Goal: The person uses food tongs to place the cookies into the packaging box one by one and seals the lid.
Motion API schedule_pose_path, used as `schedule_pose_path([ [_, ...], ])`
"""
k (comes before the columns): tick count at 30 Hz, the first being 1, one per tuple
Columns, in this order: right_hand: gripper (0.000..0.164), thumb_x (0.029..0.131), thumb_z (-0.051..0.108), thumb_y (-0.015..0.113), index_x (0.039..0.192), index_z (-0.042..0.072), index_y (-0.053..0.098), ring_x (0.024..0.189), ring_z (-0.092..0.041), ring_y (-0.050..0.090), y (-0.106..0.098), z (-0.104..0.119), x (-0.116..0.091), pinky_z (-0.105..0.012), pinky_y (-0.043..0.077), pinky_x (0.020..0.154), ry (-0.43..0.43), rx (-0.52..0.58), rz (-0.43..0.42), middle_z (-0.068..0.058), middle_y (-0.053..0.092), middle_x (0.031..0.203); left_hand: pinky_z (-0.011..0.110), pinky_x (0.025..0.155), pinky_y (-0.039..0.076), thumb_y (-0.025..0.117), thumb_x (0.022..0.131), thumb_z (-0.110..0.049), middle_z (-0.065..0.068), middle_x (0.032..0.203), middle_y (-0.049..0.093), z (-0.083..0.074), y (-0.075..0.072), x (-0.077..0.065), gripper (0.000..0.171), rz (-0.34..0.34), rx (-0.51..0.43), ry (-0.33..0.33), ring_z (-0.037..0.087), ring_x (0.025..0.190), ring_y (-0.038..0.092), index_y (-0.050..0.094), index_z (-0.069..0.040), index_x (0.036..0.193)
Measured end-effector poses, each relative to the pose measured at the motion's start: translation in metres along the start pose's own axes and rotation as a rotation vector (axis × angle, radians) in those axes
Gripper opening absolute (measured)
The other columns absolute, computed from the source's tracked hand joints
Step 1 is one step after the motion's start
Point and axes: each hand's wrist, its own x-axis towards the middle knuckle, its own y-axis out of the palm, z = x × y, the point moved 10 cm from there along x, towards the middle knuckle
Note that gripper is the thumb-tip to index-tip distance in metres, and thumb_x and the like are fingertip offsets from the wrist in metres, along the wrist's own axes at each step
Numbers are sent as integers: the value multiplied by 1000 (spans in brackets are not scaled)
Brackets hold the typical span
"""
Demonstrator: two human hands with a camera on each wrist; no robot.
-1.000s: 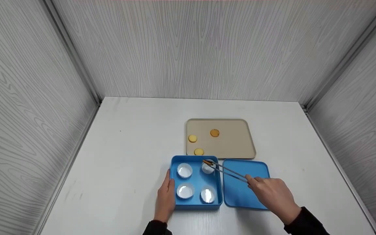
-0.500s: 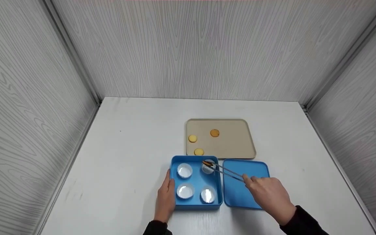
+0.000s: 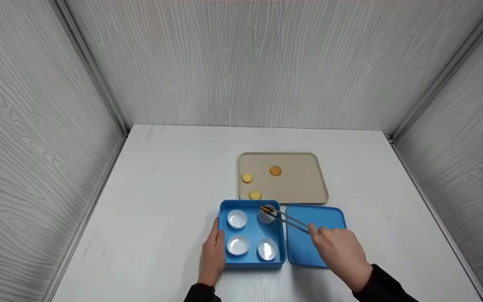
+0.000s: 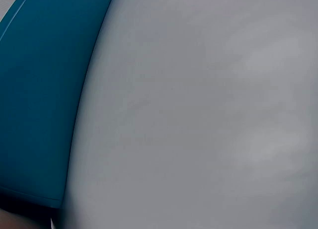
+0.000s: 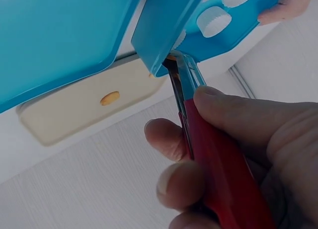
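Observation:
My left hand (image 3: pixel 212 253) holds the left side of an open blue box (image 3: pixel 252 233); the left wrist view shows mostly the blue box wall (image 4: pixel 42 100). Inside the box stand several white fluted paper cups (image 3: pixel 237 219). My right hand (image 3: pixel 340 251) grips metal tongs (image 3: pixel 294 223) with red handles (image 5: pixel 218 164), thumb on one side and fingers on the other. Between the tong tips is a brown cookie (image 3: pixel 264 209), over the back right cup (image 3: pixel 266 217). Whether the cookie touches the cup I cannot tell.
Behind the box lies a beige tray (image 3: pixel 304 180) with one brown cookie (image 3: pixel 275 170) and two yellow cookies (image 3: pixel 247 178). A flat blue lid (image 3: pixel 315 218) lies right of the box, beneath the right hand. Grey wood-grain panels enclose the white table.
My right hand has shifted slightly left, with the tong tips staying over the back right cup. The left hand and the box have kept their place.

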Motion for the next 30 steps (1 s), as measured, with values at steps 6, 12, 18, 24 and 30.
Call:
schedule_pose_path([
  [6,29,82,-3,77,110,5,78,42,-15,47,-5,4,3,-26,39,37,6,-6,-11,-7,66,68,51,124,24,39,112,-31,6,166,30,0,0,0,57,2,0,-2,28,154,25,27,-8,162],
  [12,27,84,0,77,111,5,77,44,-16,49,-2,7,4,-27,42,38,22,1,33,-7,65,68,51,124,24,39,112,-32,6,166,30,2,0,0,57,3,1,-7,28,154,24,27,-9,162],
  [18,28,85,1,77,113,6,78,44,-16,49,2,10,4,-27,40,37,33,11,61,-6,64,66,51,125,24,39,112,-32,6,167,30,2,1,1,56,5,1,-13,28,154,24,27,-10,163],
  [24,28,85,0,76,112,6,77,43,-16,49,1,11,5,-27,38,36,39,10,34,-6,64,67,52,125,23,39,112,-31,6,167,29,3,1,1,56,4,8,-30,28,155,24,27,-10,163],
  [30,26,86,3,78,112,4,77,43,-16,50,3,10,5,-26,39,36,50,34,35,-8,66,68,52,124,24,39,112,-30,7,167,30,3,1,1,56,-6,-3,-28,28,155,25,28,-9,162],
])
